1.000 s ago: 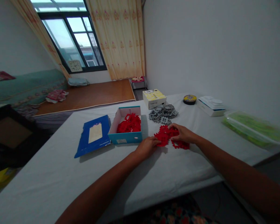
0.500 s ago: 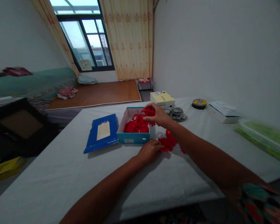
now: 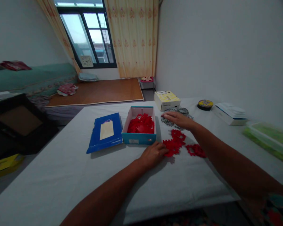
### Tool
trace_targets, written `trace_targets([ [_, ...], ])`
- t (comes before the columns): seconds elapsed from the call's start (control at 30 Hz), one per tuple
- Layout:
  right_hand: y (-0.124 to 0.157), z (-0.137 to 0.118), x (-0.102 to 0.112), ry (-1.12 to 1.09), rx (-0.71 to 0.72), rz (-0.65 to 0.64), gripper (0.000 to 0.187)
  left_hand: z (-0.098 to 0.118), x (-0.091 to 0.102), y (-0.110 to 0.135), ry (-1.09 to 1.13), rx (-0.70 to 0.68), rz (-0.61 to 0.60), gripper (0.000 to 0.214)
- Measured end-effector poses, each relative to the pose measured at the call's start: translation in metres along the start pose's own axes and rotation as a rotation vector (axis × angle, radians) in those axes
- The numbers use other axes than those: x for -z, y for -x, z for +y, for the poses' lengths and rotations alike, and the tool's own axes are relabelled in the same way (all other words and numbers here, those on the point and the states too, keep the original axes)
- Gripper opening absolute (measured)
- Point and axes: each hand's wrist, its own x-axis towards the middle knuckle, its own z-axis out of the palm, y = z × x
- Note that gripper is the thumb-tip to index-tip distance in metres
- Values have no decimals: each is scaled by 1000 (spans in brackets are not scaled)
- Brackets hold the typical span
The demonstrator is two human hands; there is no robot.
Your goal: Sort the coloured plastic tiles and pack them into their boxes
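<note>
Print on blue lid [image 3: 105,131] near left hand [image 3: 153,153] is unreadable.

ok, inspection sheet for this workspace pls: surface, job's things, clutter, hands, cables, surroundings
Surface: table under a white cloth.
Job's things: red interlocking pieces loose on the cloth, more in the open blue box; grey pieces farther back.
Clutter: blue lid, yellow box, round tin, white box, green container.
Hands: left hand on the red pieces; right hand flat on the grey pieces.
Cables: nothing seen.
Surroundings: window, curtain, bed, clock.
</note>
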Motion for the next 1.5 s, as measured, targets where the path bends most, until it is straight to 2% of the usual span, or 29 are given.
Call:
trace_targets([
  [0.1, 57, 33, 29, 165, -185, -147, 61, -3, -5, 0, 20, 9, 4, 31],
  [0.17, 96, 54, 39, 271, -315, -206, 77, -6, -9, 1, 12, 13, 17, 34],
  [0.27, 142, 73, 38, 371, -422, -269, 98, -7, -12, 0, -14, 25, 56, 36],
  [0.33, 157, 77, 30, 393, -402, -282, 100, -4, -12, -3, -35, 37, 69, 38],
  [0.4, 159, 76, 20, 377, -337, -265, 91, 2, -10, -8, -51, 49, 45, 41],
  [0.5, 144, 72, 8, 300, -248, -213, 80, 10, -8, -21, -60, 108, -48, 55],
  [0.57, 128, 71, 2, 260, -189, -172, 88, 13, -8, -30, -54, 180, -110, 69],
  [0.63, 112, 71, -3, 273, -147, -156, 103, 13, -8, -38, -47, 220, -141, 76],
  [0.73, 94, 72, -12, 383, -193, -195, 117, 13, -7, -47, -66, 208, -139, 70],
  [0.8, 87, 72, -19, 469, -249, -208, 112, 14, -6, -49, -101, 209, -154, 61],
  [0.87, 84, 69, -26, 507, -242, -217, 99, 15, -6, -47, -141, 212, -193, 51],
  [0.93, 84, 66, -29, 481, -186, -224, 93, 15, -5, -41, -176, 193, -220, 46],
  [1.0, 88, 62, -28, 427, -149, -224, 96, 15, -2, -33, -204, 162, -228, 43],
  [1.2, 107, 61, -13, 373, -191, -251, 107, 18, 12, -18, -205, 184, -219, 45],
  [1.3, 118, 62, -11, 377, -275, -249, 115, 20, 12, -26, -146, 173, -194, 47],
  [1.4, 128, 60, -14, 364, -314, -229, 121, 23, 4, -43, -122, 75, -162, 47],
  [1.5, 137, 57, -17, 343, -259, -179, 100, 24, -7, -59, -154, 19, -168, 46],
])
